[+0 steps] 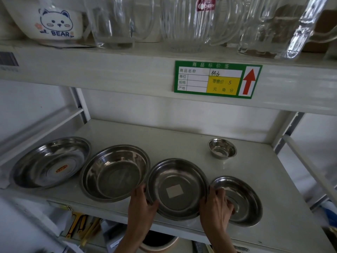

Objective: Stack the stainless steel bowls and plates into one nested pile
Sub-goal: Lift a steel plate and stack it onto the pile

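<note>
Several stainless steel dishes lie in a row on a white shelf (182, 141). The largest plate (49, 163) is at far left, with a deep plate (116, 172) beside it. In the middle, a plate with a white square sticker (175, 187) looks nested in a second plate. A smaller plate (244, 199) lies right of it, and a small bowl (222, 148) stands further back. My left hand (141, 203) grips the middle plate's left rim. On its right rim my right hand (216, 207) does the same, covering part of the smaller plate.
The upper shelf holds glass jugs (197, 24) and a white bear-print bowl (54, 22). A green price tag (217, 79) hangs on its front edge. White shelf posts stand at both sides. Items sit on the shelf below.
</note>
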Demonstrator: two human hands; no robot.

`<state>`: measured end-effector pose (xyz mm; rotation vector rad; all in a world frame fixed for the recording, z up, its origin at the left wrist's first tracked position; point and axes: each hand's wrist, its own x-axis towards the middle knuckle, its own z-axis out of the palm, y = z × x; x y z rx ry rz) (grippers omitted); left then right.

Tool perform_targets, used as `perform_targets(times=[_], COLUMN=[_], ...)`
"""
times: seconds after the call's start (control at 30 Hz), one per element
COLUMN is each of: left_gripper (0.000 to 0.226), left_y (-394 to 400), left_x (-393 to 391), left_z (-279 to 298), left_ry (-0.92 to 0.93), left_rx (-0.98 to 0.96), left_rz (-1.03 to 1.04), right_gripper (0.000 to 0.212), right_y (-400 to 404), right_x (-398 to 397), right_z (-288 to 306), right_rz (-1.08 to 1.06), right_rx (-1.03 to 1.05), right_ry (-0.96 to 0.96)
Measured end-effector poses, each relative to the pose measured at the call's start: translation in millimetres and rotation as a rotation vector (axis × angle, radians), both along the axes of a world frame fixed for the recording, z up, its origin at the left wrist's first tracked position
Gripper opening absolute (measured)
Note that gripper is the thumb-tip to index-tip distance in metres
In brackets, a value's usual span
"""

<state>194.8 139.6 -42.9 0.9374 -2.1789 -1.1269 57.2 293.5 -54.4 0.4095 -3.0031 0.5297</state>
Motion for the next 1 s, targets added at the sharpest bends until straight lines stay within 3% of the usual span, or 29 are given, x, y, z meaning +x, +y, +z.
perform_targets(times=[0.37, 1.0], left_gripper=[0.081, 0.046], left_y=[0, -10], left_x=[-1, -8], left_z=[-2, 10], left_ry=[-0.062, -0.227], left_rx=[-0.091, -0.167], left_rz=[-0.008, 0.014], right_gripper=[0.041, 0.037], right_y=[-1, 2], right_x=[0, -14], right_z=[-3, 0], right_rz=[-0.004, -0.01], right_rx=[0.032, -0.072], right_ry=[0.011, -0.002])
